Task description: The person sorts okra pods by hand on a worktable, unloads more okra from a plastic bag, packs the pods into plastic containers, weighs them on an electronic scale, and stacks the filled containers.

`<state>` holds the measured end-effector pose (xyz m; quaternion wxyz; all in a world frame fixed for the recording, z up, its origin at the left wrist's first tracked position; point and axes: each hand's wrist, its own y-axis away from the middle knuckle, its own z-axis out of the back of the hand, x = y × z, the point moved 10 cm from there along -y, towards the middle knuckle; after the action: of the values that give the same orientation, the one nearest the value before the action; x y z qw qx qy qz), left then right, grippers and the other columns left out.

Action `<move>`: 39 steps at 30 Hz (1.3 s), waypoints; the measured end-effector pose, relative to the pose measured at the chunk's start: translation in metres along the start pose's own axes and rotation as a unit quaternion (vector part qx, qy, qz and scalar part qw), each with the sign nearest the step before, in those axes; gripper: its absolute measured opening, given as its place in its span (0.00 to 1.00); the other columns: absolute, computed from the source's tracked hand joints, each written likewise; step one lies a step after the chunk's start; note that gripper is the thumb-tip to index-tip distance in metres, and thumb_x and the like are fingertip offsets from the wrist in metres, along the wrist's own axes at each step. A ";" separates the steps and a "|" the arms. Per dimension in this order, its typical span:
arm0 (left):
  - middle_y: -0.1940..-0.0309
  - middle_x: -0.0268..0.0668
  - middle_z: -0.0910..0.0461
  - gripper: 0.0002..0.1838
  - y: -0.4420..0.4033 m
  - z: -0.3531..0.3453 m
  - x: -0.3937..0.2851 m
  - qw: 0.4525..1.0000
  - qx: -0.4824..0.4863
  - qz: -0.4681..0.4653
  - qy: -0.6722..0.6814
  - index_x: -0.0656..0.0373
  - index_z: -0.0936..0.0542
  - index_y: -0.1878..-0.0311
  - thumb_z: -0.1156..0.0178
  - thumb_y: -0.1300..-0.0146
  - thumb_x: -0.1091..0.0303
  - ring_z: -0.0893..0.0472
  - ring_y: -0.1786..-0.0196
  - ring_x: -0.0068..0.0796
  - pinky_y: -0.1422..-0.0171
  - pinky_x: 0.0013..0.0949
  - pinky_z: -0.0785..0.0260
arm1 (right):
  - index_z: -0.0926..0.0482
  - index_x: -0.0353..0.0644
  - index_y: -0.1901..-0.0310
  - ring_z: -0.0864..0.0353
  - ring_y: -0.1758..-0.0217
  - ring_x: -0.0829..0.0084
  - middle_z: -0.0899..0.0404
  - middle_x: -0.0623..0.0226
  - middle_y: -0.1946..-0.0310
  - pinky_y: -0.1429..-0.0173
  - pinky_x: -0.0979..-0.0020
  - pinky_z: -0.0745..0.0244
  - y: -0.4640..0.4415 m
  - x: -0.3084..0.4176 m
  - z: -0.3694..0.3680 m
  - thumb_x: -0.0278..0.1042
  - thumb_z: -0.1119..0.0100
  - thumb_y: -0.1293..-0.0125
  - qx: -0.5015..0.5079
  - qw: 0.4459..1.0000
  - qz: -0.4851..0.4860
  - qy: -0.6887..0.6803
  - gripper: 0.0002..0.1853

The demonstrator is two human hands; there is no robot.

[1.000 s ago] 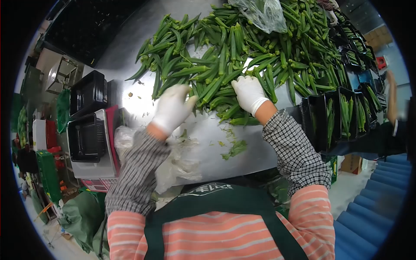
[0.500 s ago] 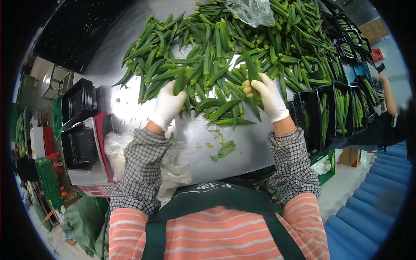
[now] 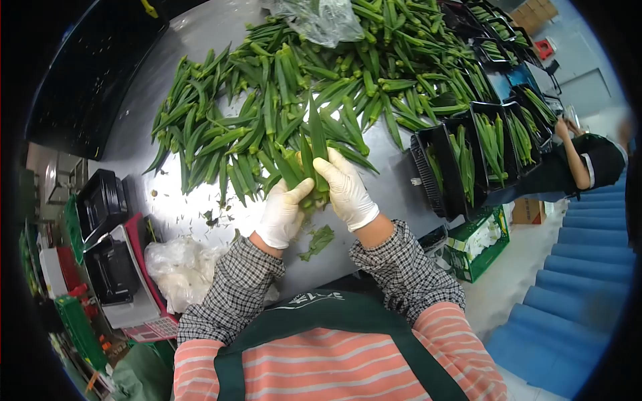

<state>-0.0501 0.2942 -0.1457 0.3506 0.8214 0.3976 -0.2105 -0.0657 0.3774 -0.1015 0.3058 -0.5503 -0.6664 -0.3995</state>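
Several okra pods [image 3: 317,137], tips pointing away from the wearer, are held between the two gloved hands, at the near side of the pile; fingers hide how many there are. The left hand [image 3: 283,212] is closed on pods, its thumb across them; the right hand [image 3: 344,189] grips pods just beside it.

The pile [image 3: 264,110] spreads over the metal bench [image 3: 396,194], with a clear bag [image 3: 324,23] at its far side. A leaf [image 3: 317,242] lies near the hands, toward the wearer. Rightward, black trays [image 3: 428,175] hold okra in a row, with a green crate [image 3: 491,259] lower down and a co-worker [image 3: 592,164] beyond. Crumpled plastic [image 3: 177,271] lies beside the left sleeve [image 3: 234,294].
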 end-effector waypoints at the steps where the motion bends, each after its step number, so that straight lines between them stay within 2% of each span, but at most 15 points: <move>1: 0.58 0.37 0.23 0.14 0.000 0.000 -0.003 1.000 0.017 -0.008 -0.017 0.62 0.30 0.45 0.48 0.33 0.73 0.21 0.57 0.32 0.51 0.36 0.26 | 0.29 0.36 0.47 0.27 0.56 0.79 0.25 0.70 0.57 0.51 0.77 0.30 0.003 0.005 0.003 0.37 0.49 0.31 -0.011 1.000 -0.003 0.019 0.16; 4: 0.56 0.37 0.22 0.15 0.002 0.004 -0.011 1.000 0.001 -0.019 -0.004 0.63 0.28 0.47 0.45 0.34 0.68 0.22 0.57 0.29 0.54 0.34 0.27 | 0.30 0.36 0.49 0.26 0.61 0.82 0.25 0.70 0.60 0.58 0.79 0.27 0.005 0.023 0.012 0.37 0.51 0.30 -0.032 0.993 0.063 0.099 0.15; 7: 0.54 0.36 0.23 0.21 0.001 -0.008 -0.013 0.999 0.025 -0.040 0.019 0.62 0.29 0.45 0.39 0.38 0.64 0.23 0.52 0.28 0.46 0.34 0.29 | 0.36 0.29 0.42 0.25 0.48 0.53 0.26 0.46 0.51 0.42 0.59 0.31 0.014 0.016 -0.005 0.31 0.50 0.38 -0.044 0.874 0.167 0.454 0.23; 10: 0.53 0.35 0.23 0.22 0.002 0.006 -0.008 1.000 -0.003 -0.019 0.022 0.60 0.29 0.44 0.36 0.40 0.66 0.24 0.50 0.29 0.42 0.33 0.32 | 0.44 0.24 0.37 0.39 0.35 0.43 0.39 0.38 0.39 0.30 0.56 0.45 0.030 -0.001 -0.038 0.29 0.46 0.41 0.033 0.793 0.217 0.568 0.33; 11: 0.54 0.36 0.23 0.21 0.006 0.010 -0.004 0.998 -0.013 0.007 0.064 0.60 0.28 0.45 0.37 0.40 0.68 0.23 0.52 0.30 0.44 0.33 0.30 | 0.42 0.27 0.36 0.36 0.36 0.47 0.39 0.40 0.38 0.30 0.60 0.43 0.034 -0.003 -0.040 0.29 0.45 0.41 0.062 0.798 0.207 0.562 0.32; 13: 0.56 0.38 0.22 0.19 0.010 0.024 -0.005 0.993 -0.011 -0.008 0.114 0.61 0.28 0.46 0.39 0.40 0.70 0.21 0.54 0.31 0.46 0.35 0.27 | 0.35 0.30 0.39 0.32 0.37 0.56 0.35 0.45 0.40 0.34 0.64 0.37 0.032 0.008 -0.030 0.29 0.44 0.42 0.097 0.921 0.080 0.368 0.28; 14: 0.59 0.38 0.21 0.18 0.015 0.028 -0.013 0.992 0.018 -0.011 0.126 0.62 0.28 0.46 0.41 0.40 0.71 0.21 0.56 0.32 0.46 0.38 0.27 | 0.28 0.33 0.44 0.27 0.43 0.64 0.28 0.51 0.44 0.40 0.69 0.32 0.032 0.025 -0.011 0.29 0.44 0.41 0.049 0.884 0.152 0.440 0.22; 16: 0.57 0.39 0.23 0.20 0.023 0.031 -0.037 0.982 0.062 -0.046 0.175 0.61 0.30 0.45 0.42 0.42 0.71 0.22 0.53 0.36 0.41 0.43 0.29 | 0.24 0.33 0.50 0.22 0.54 0.74 0.20 0.62 0.55 0.48 0.74 0.28 0.028 0.042 0.049 0.28 0.45 0.38 -0.074 0.939 0.085 0.324 0.15; 19: 0.56 0.40 0.25 0.24 0.035 0.035 -0.064 0.979 0.088 -0.081 0.163 0.60 0.30 0.42 0.42 0.44 0.69 0.24 0.50 0.39 0.37 0.48 0.33 | 0.24 0.32 0.52 0.21 0.55 0.75 0.19 0.62 0.58 0.49 0.74 0.27 0.023 0.047 0.130 0.28 0.46 0.37 -0.171 0.856 0.085 0.480 0.13; 20: 0.56 0.39 0.25 0.25 0.037 0.036 -0.068 0.980 0.094 -0.086 0.152 0.60 0.30 0.42 0.42 0.44 0.69 0.24 0.50 0.39 0.37 0.49 0.33 | 0.22 0.34 0.56 0.18 0.60 0.65 0.19 0.56 0.62 0.54 0.71 0.25 0.023 0.049 0.136 0.30 0.43 0.39 -0.182 0.846 0.138 0.482 0.12; 23: 0.58 0.39 0.25 0.23 0.040 0.037 -0.066 0.983 0.086 -0.080 0.141 0.61 0.29 0.44 0.41 0.43 0.66 0.24 0.52 0.38 0.39 0.49 0.32 | 0.22 0.36 0.57 0.19 0.60 0.58 0.20 0.55 0.61 0.54 0.67 0.25 0.013 0.043 0.126 0.31 0.42 0.41 -0.169 0.795 0.116 0.571 0.12; 27: 0.61 0.39 0.24 0.18 0.041 0.047 -0.051 0.987 0.045 -0.053 0.145 0.63 0.27 0.48 0.41 0.40 0.67 0.23 0.57 0.36 0.45 0.46 0.28 | 0.22 0.35 0.56 0.20 0.58 0.57 0.21 0.55 0.61 0.53 0.63 0.25 -0.006 0.038 0.100 0.33 0.38 0.45 -0.141 0.632 0.136 0.749 0.16; 31: 0.63 0.39 0.23 0.16 0.038 0.061 -0.039 0.992 0.005 -0.035 0.122 0.62 0.27 0.49 0.42 0.39 0.68 0.22 0.60 0.35 0.47 0.44 0.27 | 0.24 0.37 0.52 0.24 0.53 0.55 0.23 0.53 0.59 0.49 0.60 0.28 -0.015 0.017 0.104 0.40 0.36 0.47 -0.104 0.650 -0.049 0.751 0.23; 37: 0.61 0.42 0.21 0.18 0.036 0.060 -0.027 0.990 -0.014 -0.021 0.137 0.64 0.28 0.47 0.43 0.39 0.71 0.21 0.59 0.37 0.49 0.42 0.27 | 0.26 0.38 0.49 0.23 0.55 0.53 0.23 0.51 0.59 0.49 0.59 0.28 -0.016 0.004 0.088 0.41 0.38 0.46 -0.111 0.607 0.007 0.787 0.24; 39: 0.62 0.41 0.21 0.17 0.036 0.056 -0.030 0.991 -0.023 -0.018 0.131 0.64 0.27 0.47 0.43 0.40 0.72 0.21 0.60 0.37 0.50 0.41 0.27 | 0.25 0.37 0.51 0.22 0.56 0.53 0.22 0.51 0.59 0.50 0.59 0.27 -0.016 0.002 0.098 0.39 0.41 0.45 -0.105 0.711 0.007 0.695 0.21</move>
<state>-0.0428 0.2218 -0.1494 0.3106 0.8260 0.4601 -0.0977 -0.0787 0.4619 -0.1517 0.6256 -0.1504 -0.2158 -0.7345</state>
